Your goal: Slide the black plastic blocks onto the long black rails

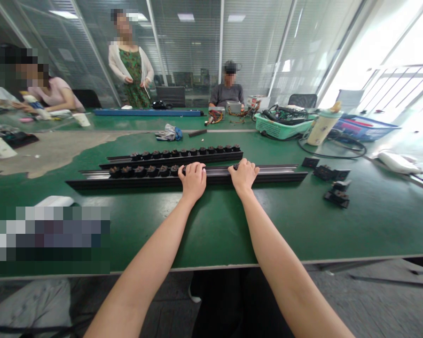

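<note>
A long black metal rail point(148, 183) lies across the green table in front of me, a row of round black socket modules point(140, 172) seated in the left part of its channel. My left hand point(193, 179) is closed over the rail at the right end of that row, the thumb against the last module. Farther right along the same rail, my right hand point(245, 175) is closed with its fingers bent down into the channel. A bit of a black module point(236, 166) shows by its thumb. Both undersides are hidden.
Behind lies a second rail point(183, 159) filled with similar modules. Loose black modules point(326, 172) are at right. Farther back are a green basket point(282, 127) of cables, a yellowish cup point(322, 129), a glove point(169, 133) and a blue bar point(148, 112). Several people are around the table.
</note>
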{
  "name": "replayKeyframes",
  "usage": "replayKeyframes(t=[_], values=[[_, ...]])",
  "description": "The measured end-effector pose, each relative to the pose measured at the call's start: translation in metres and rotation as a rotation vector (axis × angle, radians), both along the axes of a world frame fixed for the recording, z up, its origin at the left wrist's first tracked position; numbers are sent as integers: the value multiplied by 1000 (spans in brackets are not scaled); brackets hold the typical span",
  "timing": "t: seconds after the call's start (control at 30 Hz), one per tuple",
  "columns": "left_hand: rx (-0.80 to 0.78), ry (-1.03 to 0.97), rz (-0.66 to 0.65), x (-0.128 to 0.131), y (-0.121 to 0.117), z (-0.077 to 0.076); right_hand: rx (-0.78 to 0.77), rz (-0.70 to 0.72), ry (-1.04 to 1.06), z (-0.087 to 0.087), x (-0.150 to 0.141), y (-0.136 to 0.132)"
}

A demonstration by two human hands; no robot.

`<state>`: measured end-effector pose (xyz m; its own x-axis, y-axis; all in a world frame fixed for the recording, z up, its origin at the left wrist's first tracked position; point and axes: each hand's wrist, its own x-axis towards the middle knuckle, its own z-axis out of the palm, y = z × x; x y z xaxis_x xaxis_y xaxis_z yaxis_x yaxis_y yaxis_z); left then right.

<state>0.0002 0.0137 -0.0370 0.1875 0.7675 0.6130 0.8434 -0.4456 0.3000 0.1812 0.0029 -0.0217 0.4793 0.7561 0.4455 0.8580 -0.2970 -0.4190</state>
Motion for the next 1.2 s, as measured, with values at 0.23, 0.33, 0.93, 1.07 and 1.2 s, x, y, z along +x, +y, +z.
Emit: replayKeyframes(t=[0.23,0.33,0.93,1.07,1.2], values=[[-5,1,5,0,0,0,-12,0,19,3,0,-2],[-6,2,7,0,0,0,-7,2,14,2,0,-2],[8,-7,-4,0,0,-1,-26,-26,11,4,1,-2],[12,-13,-8,0,0,0,-38,-27,15,5,1,-3],[-8,-4,1,1,-1,1,-45,-26,15,5,1,-3]])
